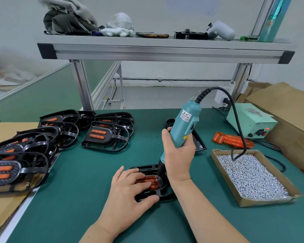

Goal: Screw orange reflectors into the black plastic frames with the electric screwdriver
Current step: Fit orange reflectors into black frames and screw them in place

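Note:
A black plastic frame [165,194] lies on the green mat near me with an orange reflector [152,180] seated in it. My left hand [130,190] presses its fingers on the reflector while the thumb rests on the frame's near edge. My right hand [178,155] grips the teal electric screwdriver [186,123] upright; its black tip touches the reflector's right end. Loose orange reflectors [232,139] lie at the right.
Finished frames with reflectors [105,135] are piled at the left. A cardboard tray of silver screws [249,174] sits at the right, with the screwdriver's cable dipping into it. Behind it stand a mint power supply [251,123] and a cardboard box [291,116]. An aluminium shelf [165,50] hangs overhead.

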